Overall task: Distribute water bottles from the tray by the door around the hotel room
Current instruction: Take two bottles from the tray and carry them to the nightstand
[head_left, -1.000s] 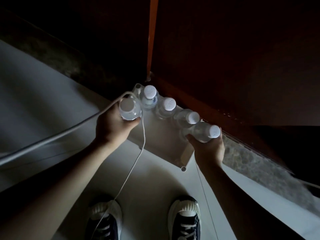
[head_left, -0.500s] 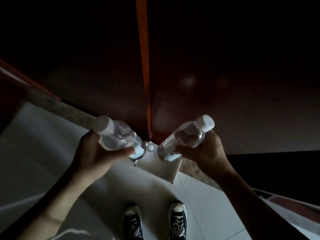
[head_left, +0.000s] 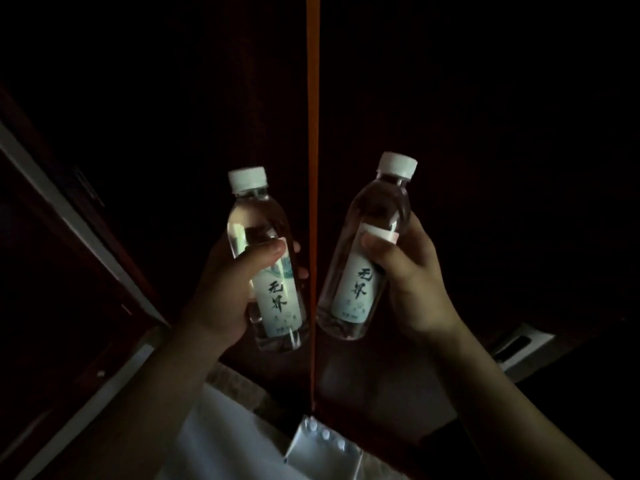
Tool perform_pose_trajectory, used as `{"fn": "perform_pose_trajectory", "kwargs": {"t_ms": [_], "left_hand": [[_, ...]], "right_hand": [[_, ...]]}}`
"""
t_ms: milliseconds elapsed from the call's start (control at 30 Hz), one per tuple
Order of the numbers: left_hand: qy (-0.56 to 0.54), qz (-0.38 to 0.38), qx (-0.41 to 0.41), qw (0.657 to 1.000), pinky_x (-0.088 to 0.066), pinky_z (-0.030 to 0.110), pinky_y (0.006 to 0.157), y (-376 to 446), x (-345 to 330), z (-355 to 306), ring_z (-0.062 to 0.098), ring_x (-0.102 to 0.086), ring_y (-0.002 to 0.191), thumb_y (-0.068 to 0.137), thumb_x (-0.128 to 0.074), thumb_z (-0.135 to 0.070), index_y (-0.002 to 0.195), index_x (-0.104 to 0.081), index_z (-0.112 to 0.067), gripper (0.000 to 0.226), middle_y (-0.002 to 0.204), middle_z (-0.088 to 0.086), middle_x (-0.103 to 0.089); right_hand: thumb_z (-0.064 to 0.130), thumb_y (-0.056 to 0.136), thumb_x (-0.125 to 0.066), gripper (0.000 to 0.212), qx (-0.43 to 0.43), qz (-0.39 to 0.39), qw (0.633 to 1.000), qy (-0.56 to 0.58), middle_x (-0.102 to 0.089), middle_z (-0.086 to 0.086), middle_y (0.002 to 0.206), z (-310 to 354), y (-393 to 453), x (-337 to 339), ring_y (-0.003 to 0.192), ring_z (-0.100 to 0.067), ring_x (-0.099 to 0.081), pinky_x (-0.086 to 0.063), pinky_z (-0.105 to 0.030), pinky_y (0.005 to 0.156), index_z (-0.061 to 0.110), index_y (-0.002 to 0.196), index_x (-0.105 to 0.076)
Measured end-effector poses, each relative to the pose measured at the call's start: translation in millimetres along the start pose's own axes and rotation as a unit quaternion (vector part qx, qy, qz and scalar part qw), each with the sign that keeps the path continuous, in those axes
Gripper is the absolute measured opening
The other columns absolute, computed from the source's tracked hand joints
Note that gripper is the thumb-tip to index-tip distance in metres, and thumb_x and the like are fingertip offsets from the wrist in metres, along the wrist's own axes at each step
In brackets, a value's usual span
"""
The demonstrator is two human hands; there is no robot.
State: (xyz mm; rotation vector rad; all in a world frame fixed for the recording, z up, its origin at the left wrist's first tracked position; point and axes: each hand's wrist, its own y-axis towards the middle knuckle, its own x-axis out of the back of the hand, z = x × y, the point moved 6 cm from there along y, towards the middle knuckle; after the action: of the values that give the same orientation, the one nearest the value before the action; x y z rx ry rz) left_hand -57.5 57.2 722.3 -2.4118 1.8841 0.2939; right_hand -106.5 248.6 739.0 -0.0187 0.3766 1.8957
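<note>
My left hand (head_left: 228,292) grips a clear water bottle (head_left: 266,268) with a white cap and a pale label, held upright at chest height. A second bottle of the same kind (head_left: 363,258) leans slightly right in my right hand (head_left: 412,282). Both bottles are raised in front of a dark wooden door. Far below, on the pale floor by the door, sits the white tray (head_left: 311,459). Three white-capped bottles (head_left: 326,434) stand along its far edge.
The dark door (head_left: 485,133) fills most of the view, with an orange seam (head_left: 312,168) running down its middle. A pale door frame strip (head_left: 69,216) slants at the left. A metal fitting (head_left: 519,344) shows at the right. The room is dim.
Both hands have lifted their bottles off the tray and raised them upright. My view has tilted up, so the tray has dropped to the bottom edge.
</note>
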Motion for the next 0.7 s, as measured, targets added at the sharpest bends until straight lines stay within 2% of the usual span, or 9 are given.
{"fn": "perform_pose_trajectory", "kwargs": {"t_ms": [100, 167, 300, 367, 467, 600, 700], "left_hand": [[-0.009, 0.039, -0.032, 0.999, -0.057, 0.037, 0.057, -2.8, -18.5, -46.3, 0.025, -0.072, 0.066, 0.058, -0.071, -0.038, 0.084, -0.07, -0.019, 0.032, 0.078, 0.004, -0.073], [-0.02, 0.053, -0.046, 0.997, -0.056, 0.033, 0.051, -2.5, -25.6, -67.4, 0.021, -0.072, 0.061, 0.056, -0.071, -0.038, 0.073, -0.072, -0.024, 0.022, 0.071, 0.002, -0.073], [-0.042, 0.107, -0.068, 0.991, -0.052, 0.025, 0.045, 0.9, -42.4, -93.3, 0.012, -0.068, 0.051, 0.06, -0.069, -0.026, 0.062, -0.072, -0.029, 0.004, 0.06, -0.002, -0.069], [-0.056, 0.145, -0.064, 0.986, -0.052, 0.027, 0.045, 6.5, -53.5, -96.9, 0.013, -0.067, 0.051, 0.058, -0.07, -0.028, 0.067, -0.072, -0.026, 0.01, 0.06, -0.001, -0.068], [-0.054, 0.211, -0.059, 0.974, -0.055, 0.036, 0.053, 14.2, -75.3, -93.9, 0.023, -0.067, 0.063, 0.057, -0.069, -0.036, 0.089, -0.069, -0.021, 0.035, 0.074, 0.005, -0.067], [-0.034, 0.313, -0.058, 0.947, -0.055, 0.031, 0.059, 1.8, -122.1, -83.9, 0.017, -0.066, 0.07, 0.057, -0.068, -0.04, 0.083, -0.069, -0.03, 0.027, 0.076, -0.002, -0.067], [-0.052, 0.398, -0.042, 0.915, -0.058, 0.035, 0.06, -28.0, -170.0, -77.3, 0.021, -0.069, 0.074, 0.059, -0.07, -0.038, 0.086, -0.071, -0.031, 0.028, 0.086, 0.003, -0.072]], "right_hand": [[0.027, 0.081, -0.066, 0.044, 0.019, 0.0, 1.0, 0.018, -0.067, 0.0, 0.095, 41.1, 5.8, -13.8, 0.084, -0.015, -0.067, -0.057, -0.032, 0.073, 0.012, 0.121, -0.055], [0.025, 0.083, -0.061, 0.037, 0.025, 0.001, 0.999, 0.022, -0.067, -0.001, 0.092, 57.8, 9.3, -19.1, 0.08, -0.015, -0.068, -0.056, -0.032, 0.068, 0.014, 0.118, -0.057], [0.032, 0.074, -0.068, 0.043, 0.049, -0.03, 0.998, -0.001, -0.068, -0.002, 0.094, 78.4, 7.0, -21.3, 0.084, -0.018, -0.068, -0.058, -0.034, 0.072, 0.018, 0.114, -0.06], [0.027, 0.075, -0.068, 0.039, 0.052, -0.066, 0.996, -0.017, -0.069, 0.001, 0.092, 85.2, 0.0, -14.6, 0.083, -0.015, -0.068, -0.057, -0.032, 0.07, 0.02, 0.113, -0.061], [0.025, 0.076, -0.066, 0.031, 0.056, -0.139, 0.988, -0.03, -0.07, 0.007, 0.086, 93.7, -19.8, 3.0, 0.079, -0.011, -0.069, -0.056, -0.028, 0.065, 0.029, 0.107, -0.066], [0.036, 0.067, -0.068, 0.033, 0.077, -0.24, 0.967, -0.046, -0.07, 0.007, 0.085, 112.6, -66.5, 32.7, 0.078, -0.011, -0.068, -0.057, -0.029, 0.065, 0.033, 0.1, -0.068], [0.037, 0.064, -0.068, 0.039, 0.1, -0.316, 0.941, -0.072, -0.068, 0.006, 0.083, 137.0, -120.1, 60.8, 0.075, -0.01, -0.066, -0.055, -0.026, 0.063, 0.027, 0.102, -0.066]]}}
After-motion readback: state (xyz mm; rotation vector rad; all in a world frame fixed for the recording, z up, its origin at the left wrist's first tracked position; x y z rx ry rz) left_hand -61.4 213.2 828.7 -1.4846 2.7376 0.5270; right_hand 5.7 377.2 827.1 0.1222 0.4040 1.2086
